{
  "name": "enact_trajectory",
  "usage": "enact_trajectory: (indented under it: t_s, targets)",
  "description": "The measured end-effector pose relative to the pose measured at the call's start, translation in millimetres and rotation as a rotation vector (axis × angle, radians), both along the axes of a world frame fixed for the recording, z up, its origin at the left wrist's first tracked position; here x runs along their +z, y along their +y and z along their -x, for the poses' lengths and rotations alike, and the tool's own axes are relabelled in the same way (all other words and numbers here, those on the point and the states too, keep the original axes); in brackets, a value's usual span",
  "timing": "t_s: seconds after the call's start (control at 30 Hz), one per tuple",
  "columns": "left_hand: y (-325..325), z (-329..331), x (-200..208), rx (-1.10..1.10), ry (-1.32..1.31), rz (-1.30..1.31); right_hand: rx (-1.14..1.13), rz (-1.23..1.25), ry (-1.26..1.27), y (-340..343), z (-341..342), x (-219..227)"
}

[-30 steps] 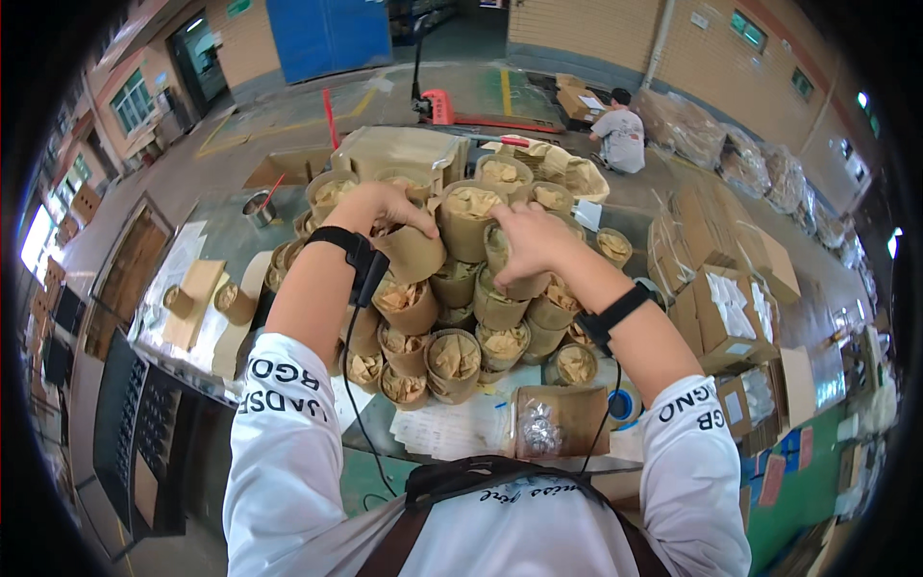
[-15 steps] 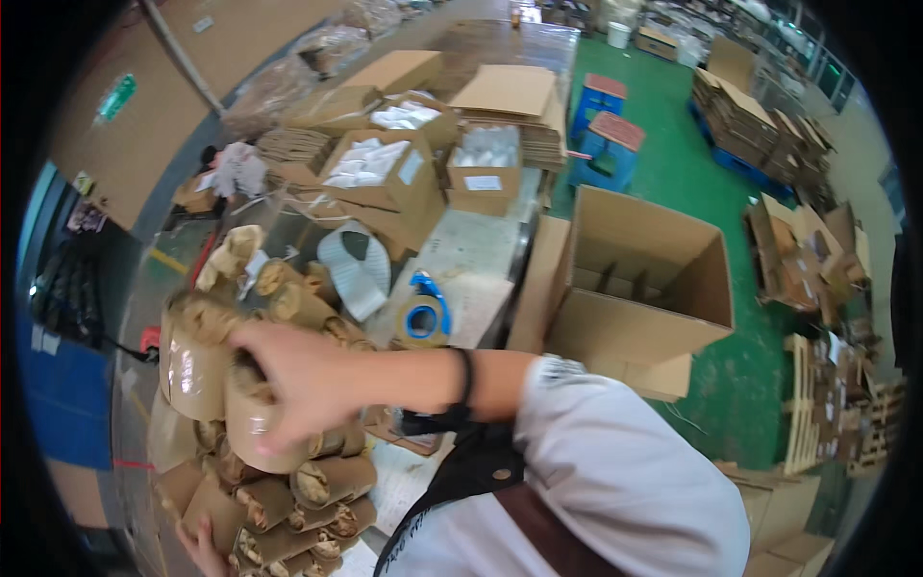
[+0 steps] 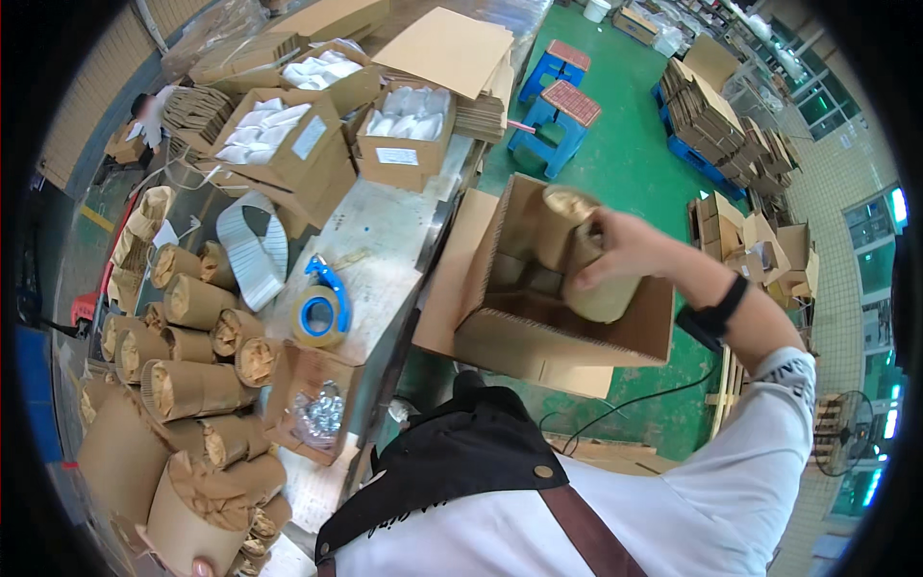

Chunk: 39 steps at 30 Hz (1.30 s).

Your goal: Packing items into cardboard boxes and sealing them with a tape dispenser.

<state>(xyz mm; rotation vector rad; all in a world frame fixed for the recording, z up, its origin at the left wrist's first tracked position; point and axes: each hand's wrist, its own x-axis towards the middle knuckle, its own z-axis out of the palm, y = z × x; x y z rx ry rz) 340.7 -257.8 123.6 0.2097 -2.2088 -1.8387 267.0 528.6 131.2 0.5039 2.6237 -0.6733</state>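
- Change: your right hand (image 3: 623, 255), over the pile of tubs half a second ago, is now inside the open box (image 3: 524, 341); tub handling at your right fingers has shifted, by this reading, from bench (image 3: 370, 226) to box.
- Tubs in box: two, where none showed half a second ago. Your right fingers grasp the near tub (image 3: 606, 296); the far tub (image 3: 555, 236) stands just left of them, and whether they also pinch it you cannot tell from here.
- Left hand (image 3: 202, 567): one, mostly out of view; the fingertips that show clasp a tilted tub (image 3: 192, 519), with a neighbouring tub (image 3: 120, 457) beyond them.
- Pile of tubs (image 3: 197, 385): more than a dozen, ahead of your left fingers; overlap prevents an exact count.
- Tape dispenser (image 3: 334, 288): one, blue, left of your right fingers.
- Shallow box (image 3: 279, 389): one, between your two hands, with shiny pieces too heaped to count.
- Paper strip (image 3: 240, 236): one, curled, beyond the tape dispenser from your right fingers.
- Boxes of white packets (image 3: 288, 163): three, ahead and left of your right fingers.
- Blue stools (image 3: 569, 102): two, ahead of your right fingers.
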Motion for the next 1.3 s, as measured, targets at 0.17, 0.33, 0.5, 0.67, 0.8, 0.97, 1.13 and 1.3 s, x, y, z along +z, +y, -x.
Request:
enact_trajectory:
  t_s: [0.17,0.33,0.5,0.67,0.8,0.97,1.13,1.3]
  targets:
    - [268,78,13,-0.046,-0.002,-0.021,0.011,-0.102,0.103,-4,23,-141]
    - [330,80,16,-0.114,-0.155,0.017,-0.346,0.968,-0.052,15,34,-206]
    - [357,80,22,-0.233,-0.165,0.026,-0.574,1.464,-0.349,-11,38,-245]
    - [388,96,21,-0.291,-0.191,0.070,-0.339,0.329,0.102,-48,18,-264]
    - [399,107,29,-0.321,-0.213,0.111,-0.074,0.105,0.030,-37,24,-244]
    - [449,147,54,-0.665,-0.274,0.038,0.479,0.254,-0.538,59,37,-200]
    - [560,202,54,-1.498,-0.359,0.225,0.536,0.313,-0.160,59,-44,-251]
    - [681,195,-26,-1.891,-0.701,0.431,0.508,0.260,-0.307,20,-57,-255]
